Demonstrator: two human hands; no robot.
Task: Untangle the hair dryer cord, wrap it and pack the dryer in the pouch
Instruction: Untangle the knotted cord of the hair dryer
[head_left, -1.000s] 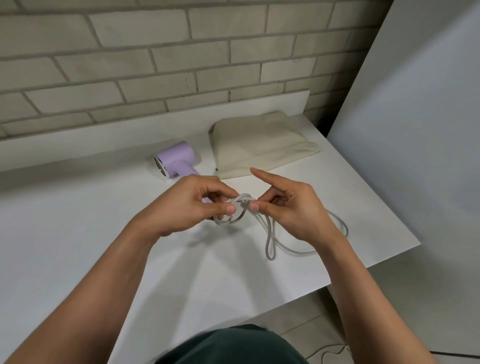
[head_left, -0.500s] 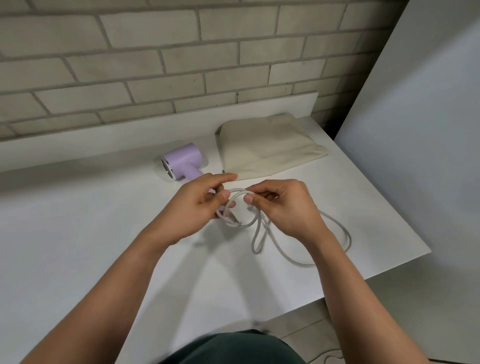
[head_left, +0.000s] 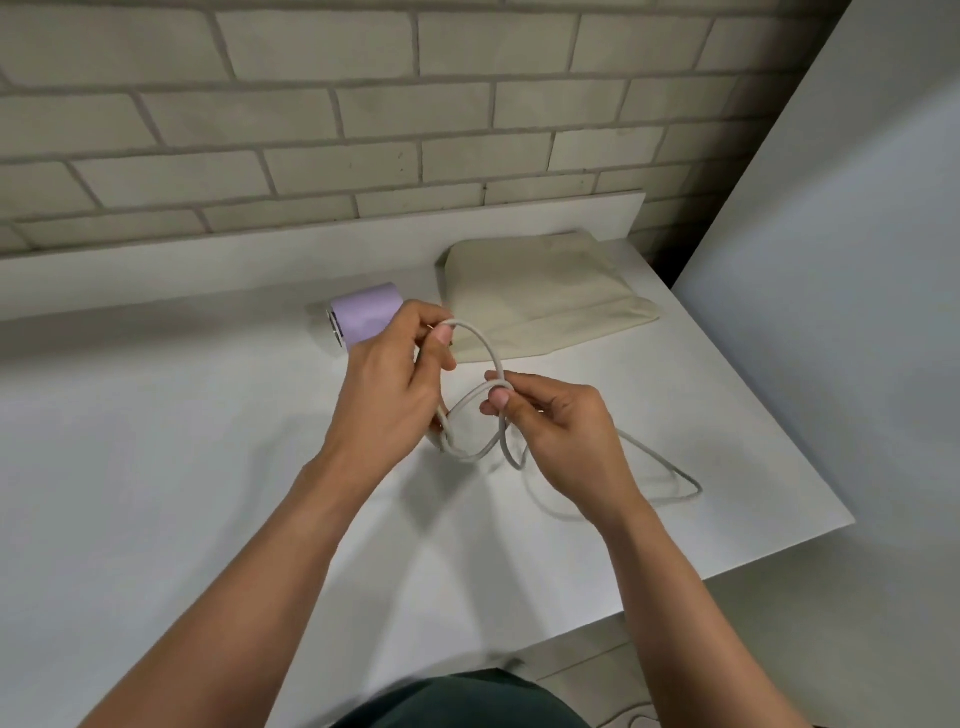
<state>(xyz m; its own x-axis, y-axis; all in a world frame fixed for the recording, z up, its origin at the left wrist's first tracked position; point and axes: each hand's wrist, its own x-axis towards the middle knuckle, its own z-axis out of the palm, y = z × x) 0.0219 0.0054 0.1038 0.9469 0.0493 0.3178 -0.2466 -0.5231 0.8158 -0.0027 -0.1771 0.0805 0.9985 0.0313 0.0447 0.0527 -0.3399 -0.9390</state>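
The left hand (head_left: 395, 384) is curled round the grey cord (head_left: 487, 347), thumb and forefinger pinching the top of a raised loop, with another strand passing down under the palm. The right hand (head_left: 558, 434) pinches the same cord between thumb and forefinger just where the loop crosses over itself — the two hands are near each other, lifted a little above the white table (head_left: 156, 467). Below them the cord hangs in a couple of overlapping loops, and a longer stretch trails out to the right and lies on the tabletop near its edge. Behind the left hand, partly hidden by it, lies the lilac hair dryer (head_left: 366, 318). Just to its right the cream pouch (head_left: 540, 296) lies flat — close to the table's raised back edge. A pale brick wall (head_left: 363, 130) stands behind.
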